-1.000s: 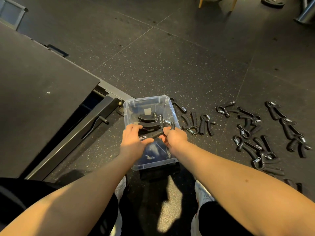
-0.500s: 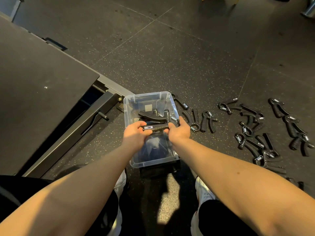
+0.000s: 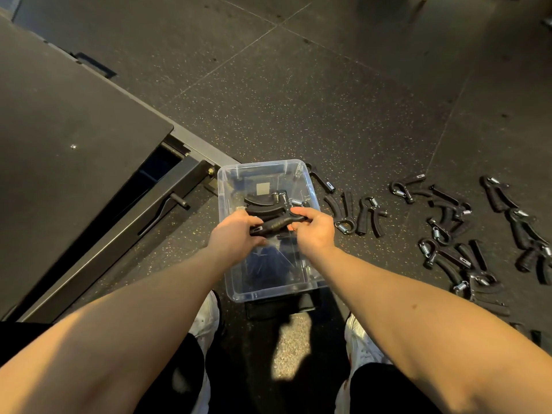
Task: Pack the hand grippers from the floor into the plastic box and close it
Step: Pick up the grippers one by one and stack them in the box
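Tilted since before, one gripper (image 3: 276, 224) is held over the box (image 3: 263, 164).
Its ends are clasped by the left grip (image 3: 236, 234) and right grip (image 3: 315, 231).

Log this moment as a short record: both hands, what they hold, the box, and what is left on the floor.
left hand: grips one end of the held hand gripper
right hand: pinches its other end
held hand gripper: over the open top of the plastic box
plastic box: clear, on the floor, no lid on it
packed grippers: a few, at the far end of the box
loose grippers: many, on the floor to the right of the box
task state: packing unfinished
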